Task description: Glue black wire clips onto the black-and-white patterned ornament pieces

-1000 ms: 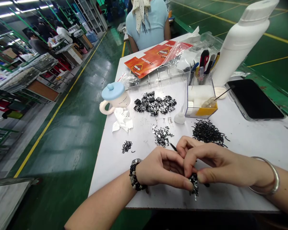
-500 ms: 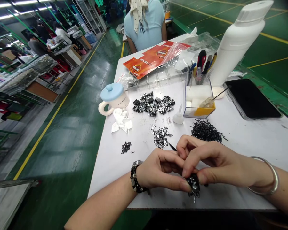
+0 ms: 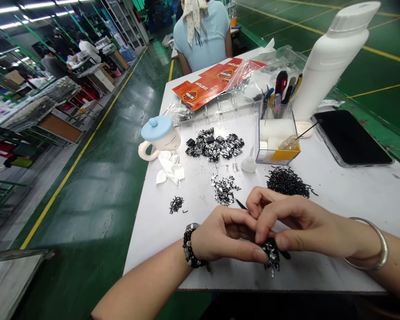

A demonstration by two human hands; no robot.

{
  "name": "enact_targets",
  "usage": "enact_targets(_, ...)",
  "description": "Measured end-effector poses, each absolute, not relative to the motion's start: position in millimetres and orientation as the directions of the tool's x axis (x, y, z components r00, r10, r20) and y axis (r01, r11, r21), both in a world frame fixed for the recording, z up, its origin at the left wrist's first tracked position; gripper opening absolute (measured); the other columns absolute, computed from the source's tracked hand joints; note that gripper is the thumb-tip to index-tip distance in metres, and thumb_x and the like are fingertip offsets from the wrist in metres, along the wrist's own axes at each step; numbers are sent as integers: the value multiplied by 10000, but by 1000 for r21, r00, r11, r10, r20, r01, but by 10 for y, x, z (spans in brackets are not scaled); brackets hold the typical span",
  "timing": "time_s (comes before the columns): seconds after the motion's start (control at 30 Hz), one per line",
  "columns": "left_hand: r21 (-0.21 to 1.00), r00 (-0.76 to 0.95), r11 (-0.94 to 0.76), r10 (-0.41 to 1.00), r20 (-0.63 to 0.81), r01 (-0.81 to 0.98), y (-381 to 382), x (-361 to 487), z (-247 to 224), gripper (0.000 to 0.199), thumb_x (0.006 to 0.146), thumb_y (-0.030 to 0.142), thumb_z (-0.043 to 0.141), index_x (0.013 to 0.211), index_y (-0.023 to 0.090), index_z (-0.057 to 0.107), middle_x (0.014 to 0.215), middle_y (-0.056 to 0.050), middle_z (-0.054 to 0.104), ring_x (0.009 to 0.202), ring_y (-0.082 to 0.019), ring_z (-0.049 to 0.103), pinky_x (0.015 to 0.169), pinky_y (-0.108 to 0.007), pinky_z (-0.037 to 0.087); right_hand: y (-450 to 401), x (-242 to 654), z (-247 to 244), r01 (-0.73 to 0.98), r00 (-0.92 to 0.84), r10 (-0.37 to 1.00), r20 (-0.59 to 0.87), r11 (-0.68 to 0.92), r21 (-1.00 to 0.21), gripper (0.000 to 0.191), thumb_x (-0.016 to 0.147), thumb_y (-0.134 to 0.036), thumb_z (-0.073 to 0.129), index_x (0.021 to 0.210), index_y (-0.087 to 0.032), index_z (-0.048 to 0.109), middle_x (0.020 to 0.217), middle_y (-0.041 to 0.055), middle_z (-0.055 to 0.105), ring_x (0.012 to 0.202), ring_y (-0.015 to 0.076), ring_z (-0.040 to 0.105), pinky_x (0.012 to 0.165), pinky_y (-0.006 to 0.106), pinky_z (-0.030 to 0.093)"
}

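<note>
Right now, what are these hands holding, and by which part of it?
A small black-and-silver metal part, held between the left hand and right hand, pinched near its top by the left fingertips and right thumb; fingers hide the exact grip.

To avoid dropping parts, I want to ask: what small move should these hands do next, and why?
Probably draw the black-and-silver cluster back from the table's front edge: the left hand and right hand pinch it close to that edge, so small pieces could fall to the floor.

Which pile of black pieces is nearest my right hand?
The large pile just beyond your right hand; the small one lies off left, below the cloth.
</note>
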State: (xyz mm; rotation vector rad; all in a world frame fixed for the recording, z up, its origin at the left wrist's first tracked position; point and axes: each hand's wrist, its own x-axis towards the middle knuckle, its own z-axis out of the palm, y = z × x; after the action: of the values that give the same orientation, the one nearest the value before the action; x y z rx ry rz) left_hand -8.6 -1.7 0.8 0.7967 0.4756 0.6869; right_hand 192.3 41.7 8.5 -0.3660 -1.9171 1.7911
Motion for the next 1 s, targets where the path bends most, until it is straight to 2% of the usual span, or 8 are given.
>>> enact_targets(0.33, 746, 661, 553, 722, -207, -371, -9, -98, -29, 227, 642, 116, 793, 860, 143, 733, 862, -62, 724, 790, -122, 667, 743, -196, 522, 369, 1894, 40, -116, -824, 548, 144, 85, -990, 144, 891, -317, 572, 951, -225, 666, 981, 35, 453, 876, 113, 511, 832, 264, 442)
enact_targets(0.43, 679, 677, 585, 715, -174, -443, -33, -47, -16, 257, 667, 197, 790, 912, 145, 731, 851, -74, 728, 771, -145, 682, 718, -220, 542, 382, 1914, 72, -148, -796, 575, 190, 119, -982, 210, 905, -357, 542, 1079, -264, 614, 968, 34, 484, 883, 128, 524, 807, 262, 458)
enact_targets(0.5, 615, 682, 607, 716, -148, -503, -39, -18, -8, 257, 688, 240, 775, 920, 139, 730, 851, -86, 728, 750, -172, 692, 688, -249, 558, 433, 1980, 146, -139, -742, 623, 247, 218, -966, 242, 912, -366, 523, 1135, -279, 561, 964, 36, 513, 905, 144, 531, 800, 266, 465)
enact_targets(0.6, 527, 666, 623, 733, -137, -578, -17, -11, -7, 248, 701, 246, 755, 910, 116, 727, 854, -98, 724, 715, -173, 693, 672, -261, 573, 565, 2204, 269, 80, -658, 678, 328, 495, -865, 88, 905, -279, 534, 983, -260, 569, 923, 32, 544, 889, 141, 536, 755, 251, 460)
enact_targets(0.67, 486, 646, 618, 752, -133, -618, 13, -27, -12, 252, 711, 243, 740, 917, 100, 721, 852, -101, 721, 692, -154, 686, 690, -261, 579, 655, 2421, 278, 317, -657, 682, 322, 637, -702, 32, 886, -258, 550, 879, -252, 581, 894, 35, 568, 856, 146, 543, 706, 265, 454)
enact_targets(0.73, 464, 621, 603, 772, -134, -649, 42, -49, -18, 253, 727, 241, 721, 930, 89, 714, 866, -100, 720, 688, -138, 683, 714, -252, 579, 712, 2645, 191, 530, -615, 750, 246, 623, -575, 97, 884, -338, 535, 870, -256, 584, 890, 51, 589, 828, 172, 552, 664, 305, 451)
enact_targets(0.8, 459, 608, 595, 782, -140, -660, 62, -69, -20, 259, 741, 246, 706, 943, 84, 708, 877, -97, 721, 698, -136, 687, 727, -242, 576, 723, 2828, 38, 656, -586, 803, 107, 548, -520, 138, 882, -374, 517, 867, -258, 590, 874, 60, 598, 785, 184, 560, 662, 339, 451)
enact_targets(1.0, 486, 595, 600, 781, -188, -635, 77, -77, -9, 270, 711, 262, 740, 923, 98, 708, 857, -87, 723, 691, -139, 688, 726, -242, 572, 624, 2988, -283, 743, -529, 844, -85, 413, -527, 161, 910, -319, 438, 846, -242, 564, 899, 68, 582, 812, 175, 556, 710, 333, 437)
